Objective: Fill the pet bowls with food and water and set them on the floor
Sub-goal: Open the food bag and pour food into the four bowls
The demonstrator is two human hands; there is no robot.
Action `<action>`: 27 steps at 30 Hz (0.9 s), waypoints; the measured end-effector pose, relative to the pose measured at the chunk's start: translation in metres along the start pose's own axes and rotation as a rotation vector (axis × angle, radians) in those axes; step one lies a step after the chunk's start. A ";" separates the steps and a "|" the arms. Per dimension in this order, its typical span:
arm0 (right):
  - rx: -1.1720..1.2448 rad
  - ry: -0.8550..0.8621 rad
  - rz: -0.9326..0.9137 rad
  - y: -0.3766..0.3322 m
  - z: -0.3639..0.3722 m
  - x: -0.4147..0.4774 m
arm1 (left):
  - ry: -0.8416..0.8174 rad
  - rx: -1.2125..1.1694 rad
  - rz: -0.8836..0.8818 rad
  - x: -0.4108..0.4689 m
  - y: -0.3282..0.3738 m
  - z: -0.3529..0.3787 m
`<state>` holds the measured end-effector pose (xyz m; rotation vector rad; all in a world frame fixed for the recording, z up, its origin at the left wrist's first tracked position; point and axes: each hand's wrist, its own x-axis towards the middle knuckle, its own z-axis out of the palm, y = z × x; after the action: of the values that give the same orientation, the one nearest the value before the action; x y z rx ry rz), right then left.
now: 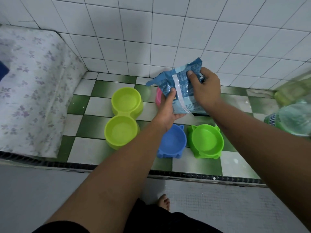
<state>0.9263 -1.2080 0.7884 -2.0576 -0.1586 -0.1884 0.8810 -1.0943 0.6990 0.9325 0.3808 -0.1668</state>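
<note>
Green-and-white checkered floor (101, 105) meets a white tiled wall (151, 31). Above it, both hands grip a blue pet food bag (180, 88): left hand (168, 111) under its lower edge, right hand (205, 86) pinching the top. Below sit a lime double bowl (123, 117), a blue bowl (173, 141), a green bowl (206, 142) and a mostly hidden pink bowl (158, 96). A water bottle (289, 118) lies at right.

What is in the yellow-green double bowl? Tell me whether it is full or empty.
Empty. Both wells of the double bowl show bare, smooth plastic bottoms with no kibble; a thin layer of clear water cannot be ruled out.
</note>
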 end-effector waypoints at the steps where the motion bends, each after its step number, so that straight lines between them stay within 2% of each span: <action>1: -0.003 0.001 0.007 0.001 -0.002 0.000 | 0.005 -0.010 -0.009 0.002 -0.001 0.001; 13: -0.095 0.106 0.052 0.008 -0.030 0.006 | -0.049 0.001 -0.142 0.018 -0.020 0.036; 27: -0.329 -0.124 -0.015 0.031 -0.044 0.043 | -0.001 -0.174 -0.176 0.021 -0.044 0.075</action>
<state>0.9714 -1.2603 0.7911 -2.3980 -0.2321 -0.1007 0.9059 -1.1798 0.6980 0.7267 0.4694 -0.2906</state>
